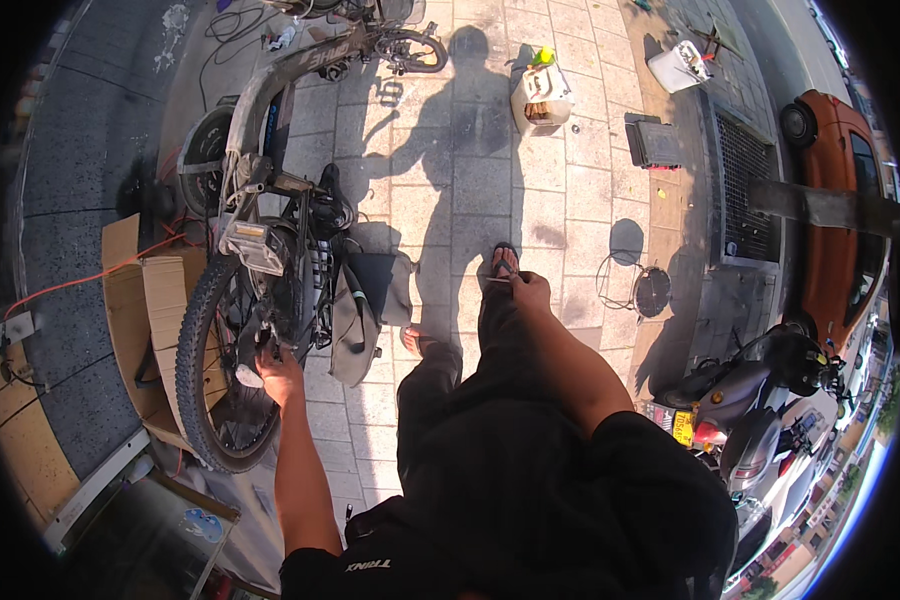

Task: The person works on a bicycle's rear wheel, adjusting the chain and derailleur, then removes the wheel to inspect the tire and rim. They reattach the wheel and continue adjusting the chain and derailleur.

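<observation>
A dark electric bicycle (260, 110) stands on my left, its knobby tyre (192, 375) nearest to me. Beside that wheel my left hand (280, 378) is closed on a dark part low on the bicycle; which part cannot be made out. A small pale grey piece (248, 376) shows just left of its fingers. In front of my thigh, my right hand (532, 292) pinches a small thin object (498, 280), too small to name. A grey bag (355, 330) lies on the paving right of the wheel.
Opened cardboard (125, 330) and an orange cable (80, 287) lie left of the bicycle. Farther ahead stand a whitish container (543, 100) and a white bucket (678, 66). On the right are a floor grate (745, 185), an orange car (830, 210) and parked motorbikes (750, 440).
</observation>
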